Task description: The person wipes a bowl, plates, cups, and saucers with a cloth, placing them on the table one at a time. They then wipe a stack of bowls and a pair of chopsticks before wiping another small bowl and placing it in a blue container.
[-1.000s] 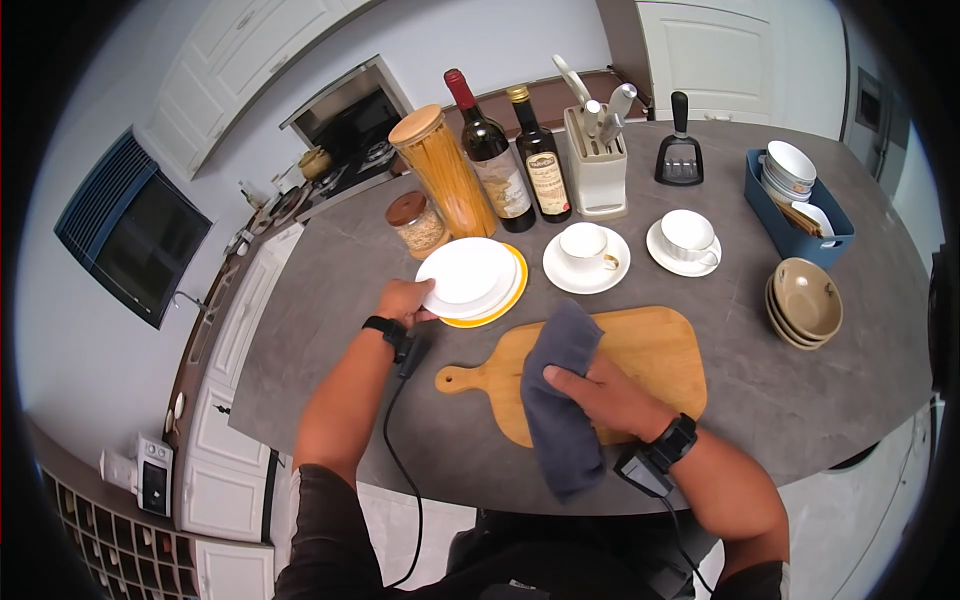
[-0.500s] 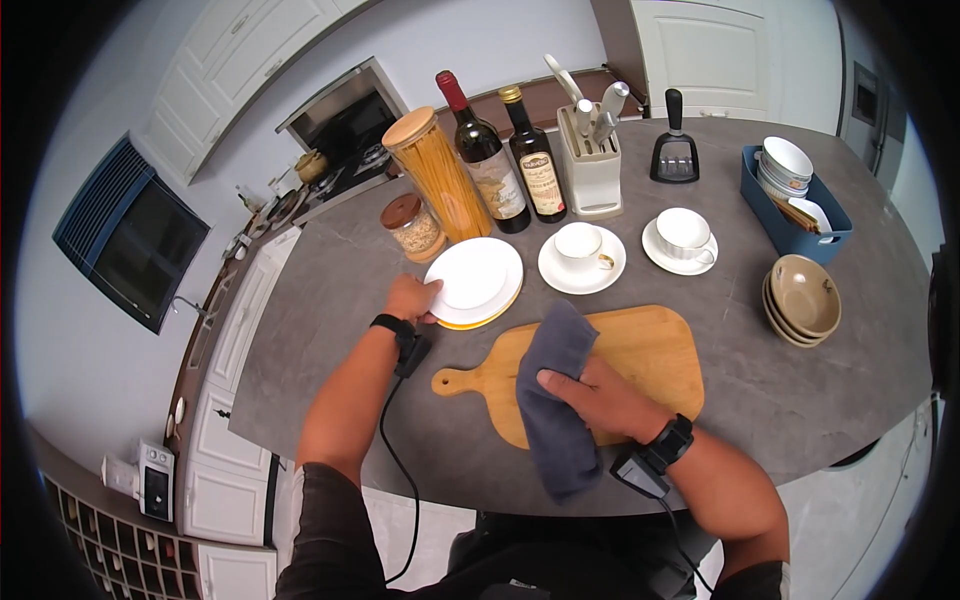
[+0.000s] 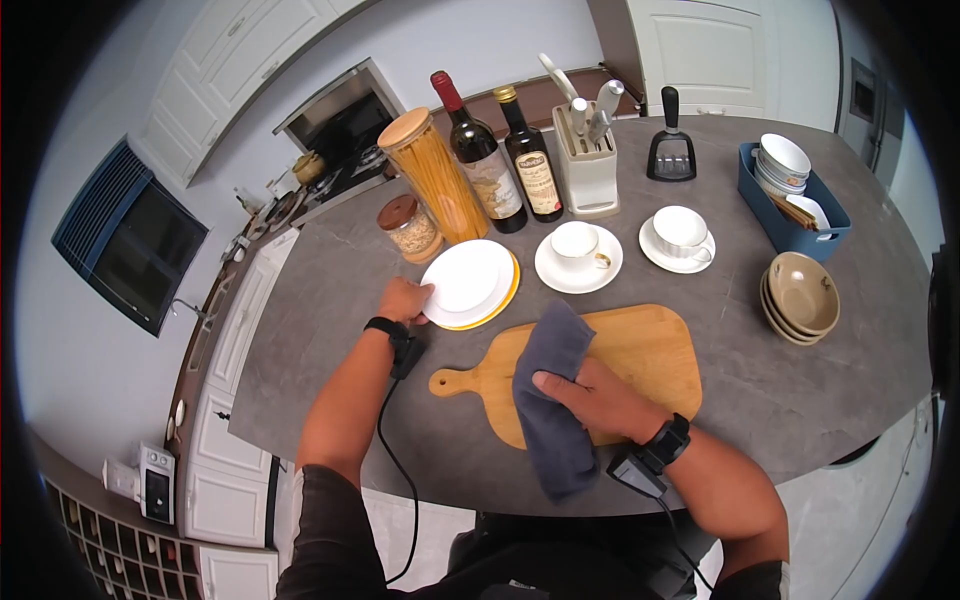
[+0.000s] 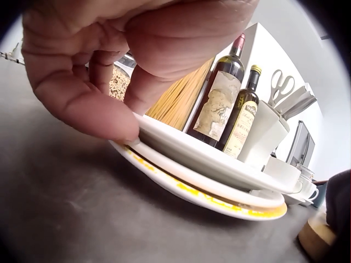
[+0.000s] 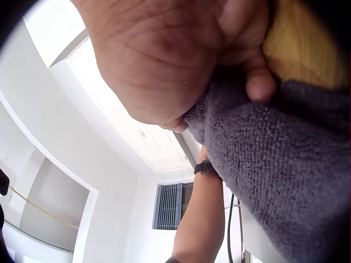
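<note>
My left hand (image 3: 404,300) pinches the left rim of the stacked white plates (image 3: 468,282). In the left wrist view, fingers of the left hand (image 4: 109,66) hold the upper plates (image 4: 208,164), above a yellow-patterned plate (image 4: 219,204) at the bottom. My right hand (image 3: 605,398) grips a dark grey towel (image 3: 556,420) over the wooden cutting board (image 3: 650,350). In the right wrist view the towel (image 5: 263,164) hangs from the curled right hand (image 5: 170,60), with some fingers hidden.
Behind the plates stand an oat jar (image 3: 410,228), a pasta jar (image 3: 437,180), two bottles and a knife block (image 3: 588,180). Two cups on saucers sit beyond the board. At the right are brown bowls (image 3: 803,292) and a blue basket (image 3: 790,236).
Under my left hand, the upper plates have shifted slightly over the yellow-rimmed one, whose edge shows differently. The right hand keeps hold of the towel, nearly still. The head view has shifted slightly.
</note>
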Available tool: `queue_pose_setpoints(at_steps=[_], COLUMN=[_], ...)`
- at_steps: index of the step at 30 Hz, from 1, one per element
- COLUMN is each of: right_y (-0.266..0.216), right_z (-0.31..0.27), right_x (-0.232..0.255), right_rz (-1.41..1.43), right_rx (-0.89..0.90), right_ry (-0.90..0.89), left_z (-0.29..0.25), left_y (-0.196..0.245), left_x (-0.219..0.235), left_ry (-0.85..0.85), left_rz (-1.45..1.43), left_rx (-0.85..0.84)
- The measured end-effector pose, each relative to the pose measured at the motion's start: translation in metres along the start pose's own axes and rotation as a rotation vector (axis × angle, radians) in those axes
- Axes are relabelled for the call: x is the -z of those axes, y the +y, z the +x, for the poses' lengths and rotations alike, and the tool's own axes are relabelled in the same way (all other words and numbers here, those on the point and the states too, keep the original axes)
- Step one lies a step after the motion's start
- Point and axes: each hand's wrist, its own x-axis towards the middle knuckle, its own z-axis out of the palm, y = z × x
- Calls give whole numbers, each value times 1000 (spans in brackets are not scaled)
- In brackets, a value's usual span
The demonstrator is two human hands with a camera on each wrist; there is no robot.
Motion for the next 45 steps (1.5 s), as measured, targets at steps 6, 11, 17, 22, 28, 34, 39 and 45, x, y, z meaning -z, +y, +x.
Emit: queue_pose_setpoints(at_steps=[6,11,17,22,28,34,39,45], right_y=[4,12,4,1,2,-1,4,1], right_z=[2,4,2,1,0,0,2,1], right_x=[0,-2,-1,-1,0,0,-1,-2], right_rz=[-15,-10,-45,-30,-31,-50,-29,-32], right_rx=[11,73,11,16,0,-5,13,1], right_ry=[-3,16,-2,0,-1,-2,-4,4], left_z=[-6,-10,-8,-2,15,32,35,24], left_y=[2,2,-6,-14,-39,-69,-83,-80], left_x=[0,-2,-1,-1,18,39,50,52], left_ry=[-10,-77,-106,-36,24,129,182,223], left_rz=[-71,-135,-198,-202,-187,-205,-251,-262], left_rx=[38,17,15,43,89,126,139,128])
